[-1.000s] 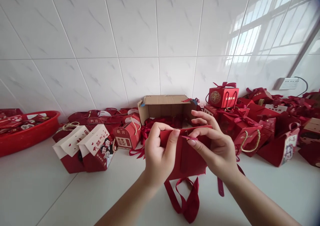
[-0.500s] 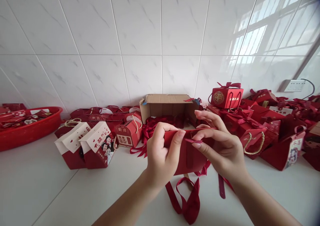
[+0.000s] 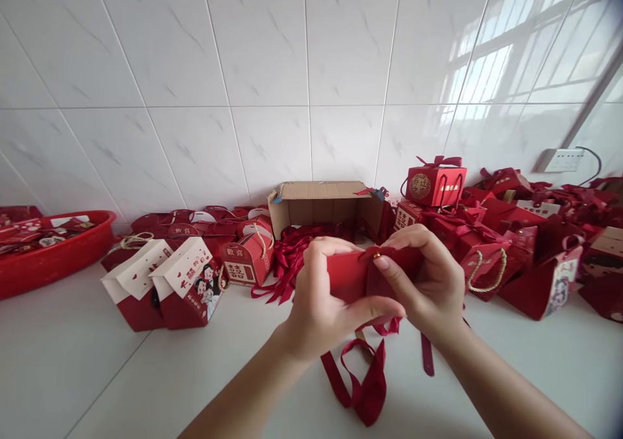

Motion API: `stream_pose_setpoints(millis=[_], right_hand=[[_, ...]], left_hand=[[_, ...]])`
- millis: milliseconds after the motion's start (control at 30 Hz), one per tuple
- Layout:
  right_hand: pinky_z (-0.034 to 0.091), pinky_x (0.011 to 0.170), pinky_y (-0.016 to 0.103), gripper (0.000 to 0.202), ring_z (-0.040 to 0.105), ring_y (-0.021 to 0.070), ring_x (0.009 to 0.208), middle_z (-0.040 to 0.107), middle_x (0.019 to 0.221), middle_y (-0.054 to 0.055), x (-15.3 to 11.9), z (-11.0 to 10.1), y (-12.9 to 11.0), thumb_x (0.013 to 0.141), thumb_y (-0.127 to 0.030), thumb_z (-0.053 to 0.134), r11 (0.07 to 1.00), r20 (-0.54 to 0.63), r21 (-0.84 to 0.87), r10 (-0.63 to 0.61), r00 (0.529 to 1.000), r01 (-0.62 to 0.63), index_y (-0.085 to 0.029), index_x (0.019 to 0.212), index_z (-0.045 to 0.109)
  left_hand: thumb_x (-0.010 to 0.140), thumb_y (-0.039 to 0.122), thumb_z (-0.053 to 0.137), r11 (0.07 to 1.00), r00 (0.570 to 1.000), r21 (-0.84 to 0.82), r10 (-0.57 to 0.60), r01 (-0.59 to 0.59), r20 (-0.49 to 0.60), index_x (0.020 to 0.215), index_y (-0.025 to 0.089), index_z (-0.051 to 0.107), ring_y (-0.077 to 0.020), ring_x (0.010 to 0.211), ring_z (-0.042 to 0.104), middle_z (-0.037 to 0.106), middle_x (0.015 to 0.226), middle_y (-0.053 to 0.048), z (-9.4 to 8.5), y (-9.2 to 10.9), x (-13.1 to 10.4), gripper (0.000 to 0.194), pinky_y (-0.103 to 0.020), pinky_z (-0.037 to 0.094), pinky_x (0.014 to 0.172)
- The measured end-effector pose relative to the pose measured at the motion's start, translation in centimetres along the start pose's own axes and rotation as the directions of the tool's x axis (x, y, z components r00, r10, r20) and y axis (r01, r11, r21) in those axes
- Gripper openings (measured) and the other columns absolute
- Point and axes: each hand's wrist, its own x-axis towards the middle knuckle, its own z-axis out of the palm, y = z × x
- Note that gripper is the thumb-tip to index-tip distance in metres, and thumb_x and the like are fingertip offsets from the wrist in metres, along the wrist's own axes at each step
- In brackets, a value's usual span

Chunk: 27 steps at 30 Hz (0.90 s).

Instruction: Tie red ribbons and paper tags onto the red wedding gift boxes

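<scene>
A small red gift bag (image 3: 348, 277) is held up over the white counter between both hands. My left hand (image 3: 321, 303) grips its left side, thumb stretched across the front near the bottom. My right hand (image 3: 428, 283) pinches the bag's top edge, where a small gold dot shows by the fingertips. Dark red ribbon (image 3: 363, 380) hangs from the bag in loops down to the counter. Most of the bag's right half is hidden by my right hand.
An open cardboard box (image 3: 326, 209) with red ribbons stands at the wall behind the bag. Red and white gift boxes (image 3: 165, 283) sit to the left, a red basket (image 3: 53, 254) at far left. Several red gift boxes (image 3: 487, 238) are piled at right under a wall socket (image 3: 559, 160).
My left thumb has slid from the bag's top edge down across its front. My right fingers have closed onto the top edge, and the bag looks more folded together.
</scene>
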Motion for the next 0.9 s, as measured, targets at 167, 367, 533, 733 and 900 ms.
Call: stream_pose_setpoints(millis=[167, 367, 533, 733, 900], right_hand=[[0.048, 0.063, 0.027, 0.015, 0.056, 0.0139, 0.072, 0.058, 0.078, 0.0, 0.4, -0.1, 0.7, 0.079, -0.011, 0.068, 0.995, -0.077, -0.101, 0.012, 0.997, -0.02, -0.021, 0.084, 0.059], [0.05, 0.063, 0.026, 0.021, 0.058, 0.0139, 0.072, 0.061, 0.079, -0.001, 1.1, -1.0, 1.2, 0.074, -0.011, 0.073, 0.985, -0.072, -0.172, -0.013, 0.997, 0.0, -0.022, 0.087, 0.058], [0.05, 0.06, 0.025, 0.024, 0.057, 0.0124, 0.069, 0.059, 0.078, -0.001, 1.2, -1.7, 0.7, 0.074, -0.01, 0.072, 0.997, 0.167, -0.046, -0.059, 0.984, 0.067, -0.021, 0.087, 0.055], [0.048, 0.059, 0.024, 0.021, 0.058, 0.0109, 0.067, 0.06, 0.075, 0.001, 0.4, -1.1, -1.4, 0.076, -0.005, 0.068, 0.952, 0.393, 0.236, -0.279, 0.876, 0.198, -0.017, 0.085, 0.054], [0.047, 0.058, 0.03, 0.015, 0.058, 0.0137, 0.063, 0.061, 0.067, 0.003, 0.0, -0.9, -2.7, 0.08, -0.006, 0.064, 0.908, 0.354, 0.289, -0.397, 0.847, 0.305, -0.017, 0.08, 0.053]], left_hand=[[0.071, 0.029, 0.079, 0.945, 0.987, 0.309, -0.141, 0.111, 0.078, 0.118, 0.021, 0.04, -0.0239, 0.106, 0.057, 0.056, 0.111, -0.01, -0.5, -0.8, 0.5, 0.061, -0.039, 0.05, 0.089], [0.088, 0.036, 0.059, 0.873, 0.787, 0.327, -0.475, 0.363, 0.393, 0.087, 0.021, 0.053, -0.0108, 0.06, 0.057, 0.06, 0.072, 0.003, -4.5, -0.2, 2.8, 0.016, -0.022, 0.046, 0.055], [0.091, 0.037, 0.056, 0.891, 0.788, 0.347, -0.431, 0.293, 0.439, 0.074, 0.022, 0.06, -0.009, 0.054, 0.05, 0.058, 0.063, 0.004, -8.6, 1.3, 4.1, 0.022, -0.021, 0.038, 0.046], [0.084, 0.022, 0.068, 0.976, 0.971, -0.085, -0.185, 0.199, 0.152, 0.097, 0.027, 0.054, -0.009, 0.049, 0.055, 0.061, 0.062, 0.007, -9.4, 3.0, 3.9, 0.02, -0.02, 0.044, 0.046], [0.085, 0.024, 0.067, 0.903, 0.857, -0.185, -0.278, 0.387, 0.434, 0.09, 0.025, 0.053, -0.0065, 0.05, 0.054, 0.057, 0.065, 0.007, -7.1, 3.8, 3.3, 0.015, -0.016, 0.042, 0.046]])
